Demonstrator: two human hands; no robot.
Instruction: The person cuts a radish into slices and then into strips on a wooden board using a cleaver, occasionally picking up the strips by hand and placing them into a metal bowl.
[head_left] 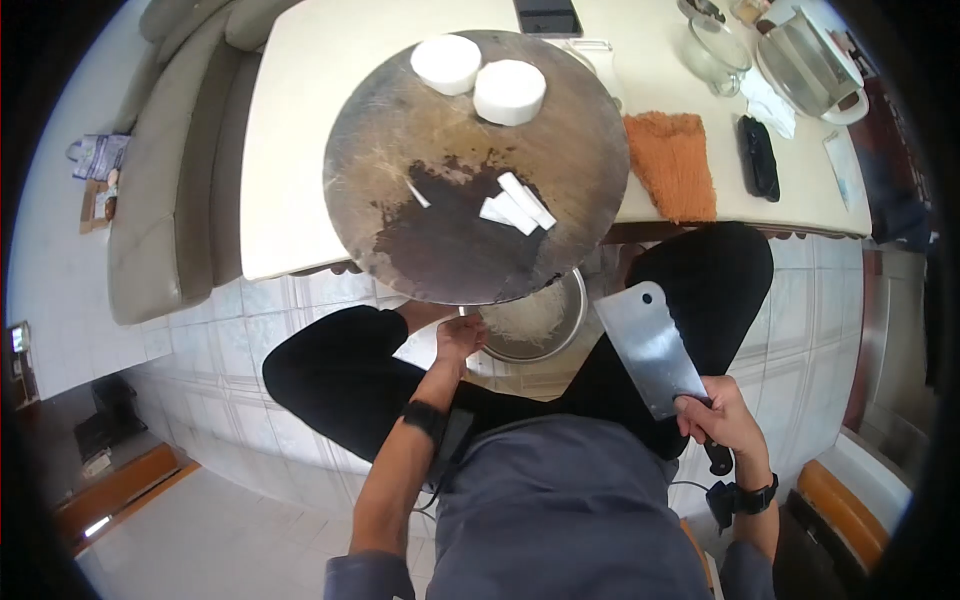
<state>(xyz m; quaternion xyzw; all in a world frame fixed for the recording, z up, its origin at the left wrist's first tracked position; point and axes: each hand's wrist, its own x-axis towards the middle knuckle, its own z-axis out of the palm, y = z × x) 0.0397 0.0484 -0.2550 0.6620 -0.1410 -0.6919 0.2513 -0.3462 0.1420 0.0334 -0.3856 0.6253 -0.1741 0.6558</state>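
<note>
My right hand (722,415) grips a cleaver (645,345) by its dark handle, its broad blade tilted up above my thigh. My left hand (460,338) is at the left rim of a metal bowl (579,318), just below the board's near edge. Its fingers look curled, and whatever they hold is hidden. White shreds (530,318) lie in the bowl. On the round wooden chopping board (370,150) rest a few white radish strips (518,204) and one thin sliver (418,195). Two thick radish rounds (510,92) sit at its far side.
The board overhangs the near edge of a cream table (285,180). Right of it lie an orange cloth (672,165), a black case (759,158), a glass jug (718,55) and a clear pitcher (805,65). A phone (548,16) lies behind; a sofa (185,180) stands left.
</note>
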